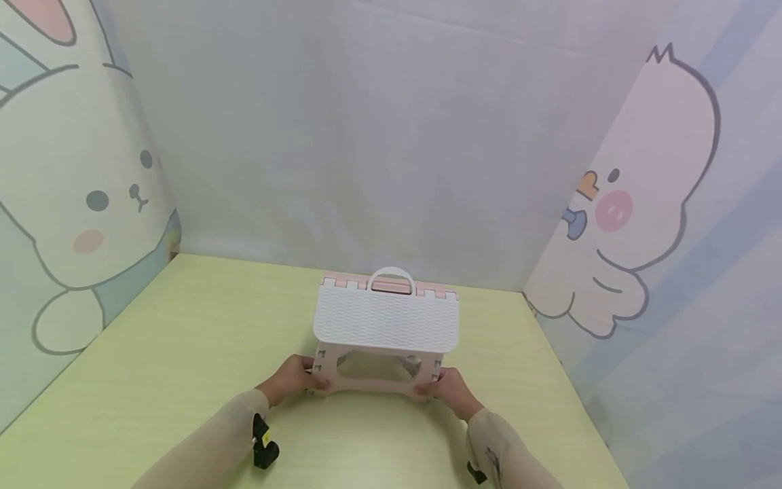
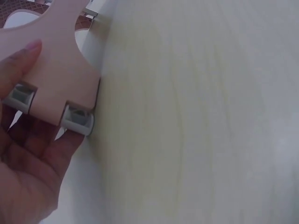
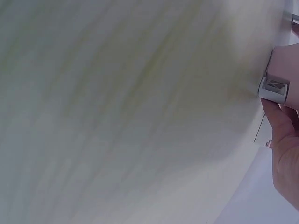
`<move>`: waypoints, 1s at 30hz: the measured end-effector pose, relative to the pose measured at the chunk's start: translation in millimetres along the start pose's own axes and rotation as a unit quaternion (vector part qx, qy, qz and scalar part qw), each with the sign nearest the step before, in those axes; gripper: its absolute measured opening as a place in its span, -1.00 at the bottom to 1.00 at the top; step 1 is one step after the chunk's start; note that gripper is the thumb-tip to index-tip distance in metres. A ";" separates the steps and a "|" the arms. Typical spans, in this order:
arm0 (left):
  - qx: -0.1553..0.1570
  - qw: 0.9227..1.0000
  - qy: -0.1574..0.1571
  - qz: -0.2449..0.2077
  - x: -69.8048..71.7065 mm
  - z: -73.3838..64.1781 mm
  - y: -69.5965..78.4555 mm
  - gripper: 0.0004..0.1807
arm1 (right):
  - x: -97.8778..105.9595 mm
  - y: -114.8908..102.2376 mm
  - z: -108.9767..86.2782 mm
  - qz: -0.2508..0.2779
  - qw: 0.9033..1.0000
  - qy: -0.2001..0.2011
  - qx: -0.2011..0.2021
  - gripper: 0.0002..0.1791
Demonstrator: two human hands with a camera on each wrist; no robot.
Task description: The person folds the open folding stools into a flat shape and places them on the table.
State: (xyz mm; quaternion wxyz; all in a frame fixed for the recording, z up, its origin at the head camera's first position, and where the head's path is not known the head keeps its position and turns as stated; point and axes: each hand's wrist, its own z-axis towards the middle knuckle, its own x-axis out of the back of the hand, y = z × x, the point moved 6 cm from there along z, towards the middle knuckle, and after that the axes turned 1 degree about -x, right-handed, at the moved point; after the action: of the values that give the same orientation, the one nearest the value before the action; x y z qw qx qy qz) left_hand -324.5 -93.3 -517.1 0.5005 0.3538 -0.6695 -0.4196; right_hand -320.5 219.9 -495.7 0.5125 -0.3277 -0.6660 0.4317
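A folding step stool [image 1: 386,318], with a white textured top and pale pink legs, stands on the table in the head view. The top's front half slopes down towards me, and a white carry handle [image 1: 392,272] rises over its pink-edged ridge. My left hand [image 1: 292,379] grips the left side of the pink leg panel [image 2: 60,60], thumb on its front face and fingers behind the grey-white hinge pieces [image 2: 78,119]. On the opposite side, my right hand [image 1: 453,392] holds the same panel low down, fingers beside a hinge piece [image 3: 273,90].
The pale yellow table [image 1: 232,305] extends around the stool. Behind it hangs a light curtain [image 1: 366,136], with a printed rabbit [image 1: 79,176] at left and a printed chick [image 1: 660,170] at right. Black straps [image 1: 264,445] sit at the sleeves.
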 end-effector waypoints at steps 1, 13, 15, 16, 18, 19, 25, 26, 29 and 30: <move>0.003 1.000 -0.001 0.000 0.1 -0.2 0.0 -0.56 | -0.2 -0.5 -0.2 0.001 1.000 -0.001 0.002 -0.58; -0.003 1.000 -0.013 0.004 0.5 0.9 2.4 -0.57 | -1.5 -30.0 -15.5 0.012 1.000 -0.011 -0.004 -0.57; -0.003 1.000 -0.014 0.007 0.7 1.0 2.6 -0.57 | -1.4 -30.2 -15.7 0.012 1.000 -0.012 -0.003 -0.56; -0.002 1.000 -0.014 0.008 0.7 1.2 2.7 -0.57 | -1.3 -30.3 -15.9 0.012 1.000 -0.011 -0.003 -0.56; -0.002 1.000 -0.014 0.013 0.8 1.2 3.1 -0.57 | -1.3 -30.2 -15.9 0.010 1.000 -0.011 -0.002 -0.56; -0.003 1.000 -0.015 0.014 0.7 1.2 3.4 -0.57 | -1.2 -30.0 -15.8 0.008 1.000 -0.011 -0.001 -0.56; 0.002 1.000 -0.015 0.013 0.7 1.5 2.8 -0.57 | -1.5 -27.9 -14.4 0.003 1.000 -0.010 -0.002 -0.55; 0.003 1.000 -0.015 0.012 0.7 1.5 2.6 -0.57 | -1.5 -27.5 -14.1 0.003 1.000 -0.010 -0.002 -0.54; 0.001 1.000 -0.017 0.011 0.7 1.2 2.3 -0.57 | -1.7 -26.4 -13.1 0.003 1.000 -0.010 -0.002 -0.53; 0.002 1.000 -0.018 0.008 0.6 1.1 2.2 -0.56 | -1.8 -26.1 -12.9 0.003 1.000 -0.010 -0.003 -0.53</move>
State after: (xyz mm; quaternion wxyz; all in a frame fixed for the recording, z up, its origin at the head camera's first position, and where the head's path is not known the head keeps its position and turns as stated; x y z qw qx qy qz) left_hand -325.8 -92.7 -515.0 0.4917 0.3416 -0.6817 -0.4205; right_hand -307.4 210.7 -471.4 0.5035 -0.3264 -0.6715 0.4348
